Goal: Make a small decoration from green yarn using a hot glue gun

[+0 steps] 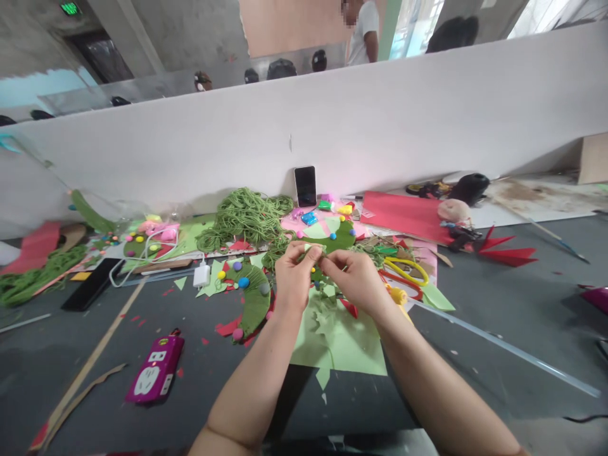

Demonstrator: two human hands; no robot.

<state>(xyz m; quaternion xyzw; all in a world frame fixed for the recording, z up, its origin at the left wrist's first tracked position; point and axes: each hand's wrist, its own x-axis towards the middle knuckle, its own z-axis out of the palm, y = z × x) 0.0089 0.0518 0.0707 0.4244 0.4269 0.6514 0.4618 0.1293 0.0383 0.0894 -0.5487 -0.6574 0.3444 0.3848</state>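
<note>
My left hand (pixel 293 273) and my right hand (pixel 355 277) meet above the table, both with fingers pinched on a small green paper piece (pixel 317 249) held between them. Below them lies a light green paper sheet (pixel 339 339) with cut edges. Left of it sits a green curved yarn-wrapped shape (pixel 255 297) dotted with coloured pompoms. A heap of green yarn (pixel 244 218) lies behind my hands. Yellow-handled scissors (pixel 407 269) rest just right of my right hand.
A phone (pixel 305 185) leans on the white partition (pixel 380 120). A purple power strip (pixel 156 372), white charger (pixel 201 275), black phone (pixel 92 292), red paper (pixel 403 214), a black object (pixel 469 187) and long clear sticks (pixel 503 345) lie around. A person stands beyond the partition (pixel 363 31).
</note>
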